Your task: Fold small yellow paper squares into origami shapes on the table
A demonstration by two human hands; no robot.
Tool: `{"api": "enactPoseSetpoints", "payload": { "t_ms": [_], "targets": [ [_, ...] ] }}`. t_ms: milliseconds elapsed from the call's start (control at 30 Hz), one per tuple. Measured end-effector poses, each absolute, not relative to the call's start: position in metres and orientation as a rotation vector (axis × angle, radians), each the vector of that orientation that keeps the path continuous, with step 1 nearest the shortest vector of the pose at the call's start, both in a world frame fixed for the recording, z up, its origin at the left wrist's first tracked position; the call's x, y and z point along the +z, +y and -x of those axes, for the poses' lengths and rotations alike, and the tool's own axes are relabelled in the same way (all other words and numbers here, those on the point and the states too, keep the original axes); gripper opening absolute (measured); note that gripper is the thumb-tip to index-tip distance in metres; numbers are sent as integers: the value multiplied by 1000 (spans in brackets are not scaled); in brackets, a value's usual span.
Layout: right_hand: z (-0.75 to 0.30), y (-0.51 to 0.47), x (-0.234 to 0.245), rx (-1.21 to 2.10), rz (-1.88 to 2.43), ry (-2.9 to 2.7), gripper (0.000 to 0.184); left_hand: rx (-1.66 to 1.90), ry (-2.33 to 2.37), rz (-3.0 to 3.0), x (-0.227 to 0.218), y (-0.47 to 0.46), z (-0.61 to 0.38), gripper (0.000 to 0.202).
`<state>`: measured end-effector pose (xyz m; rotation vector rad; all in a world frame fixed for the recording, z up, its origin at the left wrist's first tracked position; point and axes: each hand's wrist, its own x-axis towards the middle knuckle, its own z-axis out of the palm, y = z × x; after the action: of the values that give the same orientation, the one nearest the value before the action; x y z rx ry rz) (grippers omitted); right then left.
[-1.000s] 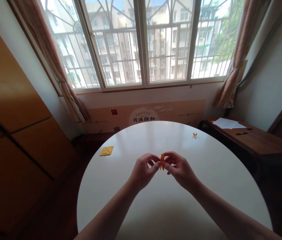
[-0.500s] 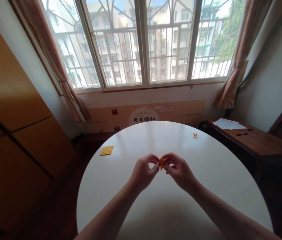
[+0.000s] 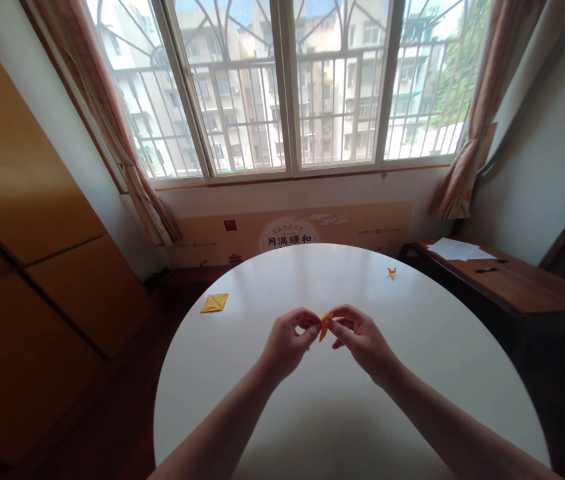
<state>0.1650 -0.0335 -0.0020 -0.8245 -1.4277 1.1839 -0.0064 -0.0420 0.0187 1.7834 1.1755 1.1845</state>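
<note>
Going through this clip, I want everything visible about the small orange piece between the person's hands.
The orange piece is small and narrow, apparently folded paper. It slants, its lower end tapering to a point toward the viewer and slightly left; its upper end leans right. The thumbs and fingers of the left hand and right hand pinch it from either side, partly covering it. It appears above the white table. Its finer folds are too small to make out.

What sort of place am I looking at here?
Probably a room in a home, though I can't be certain: tied-back curtains beside a barred window, plus a rounded white table.
</note>
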Motion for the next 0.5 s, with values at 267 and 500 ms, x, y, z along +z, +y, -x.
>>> {"api": "enactPoseSetpoints", "payload": {
  "t_ms": [267, 500],
  "targets": [
    [-167, -34, -2, 1496, 881, -1181, 36, 1230, 1174, -1833, 17, -41, 7, 11],
    [-167, -36, -3, 1782, 799, -1079, 28, 1229, 1205, -1970, 17, -43, 10, 13]
  ]
}}
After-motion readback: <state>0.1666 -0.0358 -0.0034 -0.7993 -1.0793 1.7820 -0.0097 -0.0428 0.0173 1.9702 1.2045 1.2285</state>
